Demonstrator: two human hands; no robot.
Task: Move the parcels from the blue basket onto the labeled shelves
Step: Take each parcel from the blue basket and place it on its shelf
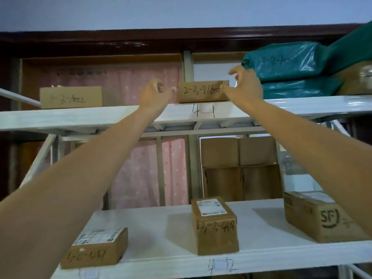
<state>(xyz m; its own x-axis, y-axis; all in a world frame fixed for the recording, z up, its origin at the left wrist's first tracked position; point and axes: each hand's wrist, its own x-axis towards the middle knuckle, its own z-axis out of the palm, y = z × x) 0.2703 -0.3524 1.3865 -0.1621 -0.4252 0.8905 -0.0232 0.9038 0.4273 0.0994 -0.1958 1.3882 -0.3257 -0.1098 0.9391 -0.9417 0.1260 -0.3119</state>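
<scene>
A small flat parcel point(202, 91) of plain brown cardboard stands on the upper shelf point(120, 115) of white painted metal, close to its front edge, just above the handwritten mark "4 1". On its front face is written "2-3-816". The left hand point(156, 95) is just beside its left end, fingers loosely curled and holding nothing. The right hand point(244, 85) touches its right end with the thumb, fingers curved and spread. Glossy green plastic bags point(289, 65) lie near the right edge.
</scene>
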